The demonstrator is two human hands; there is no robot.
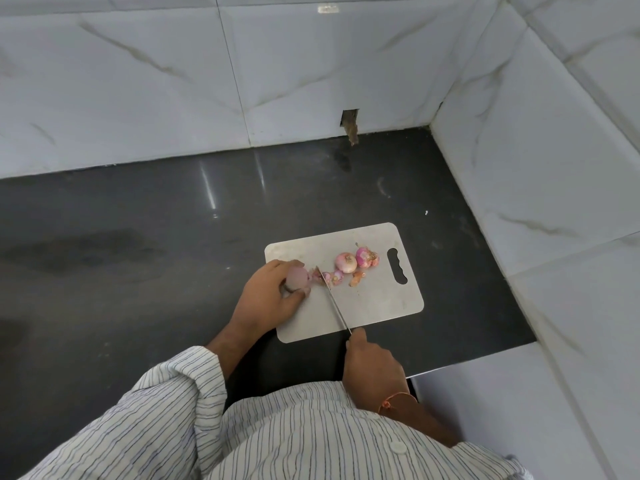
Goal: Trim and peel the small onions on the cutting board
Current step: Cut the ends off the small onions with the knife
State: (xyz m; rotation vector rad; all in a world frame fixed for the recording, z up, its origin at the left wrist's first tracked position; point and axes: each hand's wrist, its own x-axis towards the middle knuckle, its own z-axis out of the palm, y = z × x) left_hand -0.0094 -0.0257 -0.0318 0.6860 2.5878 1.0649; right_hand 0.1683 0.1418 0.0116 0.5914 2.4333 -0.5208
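- Right now the left hand [273,292] grips a pale onion [298,277] at the left edge of the cutting board [374,303], fingers closed around it.
- The right hand [372,370] is wrapped tight on a knife's handle just off the board's near edge.
- The knife [334,301] runs diagonally across the board, its tip just right of the held onion, beside a small cut piece [335,278].
- Two more onions lie further right, touching: a paler one [345,262] and a pinker one [363,256] nearest the board's handle slot.
- Loose peel scraps [357,278] lie just near of them.
- The board sits on a dark countertop [138,237], near the right-hand tiled wall [536,150].
- An orange thread [394,400] circles the right wrist.
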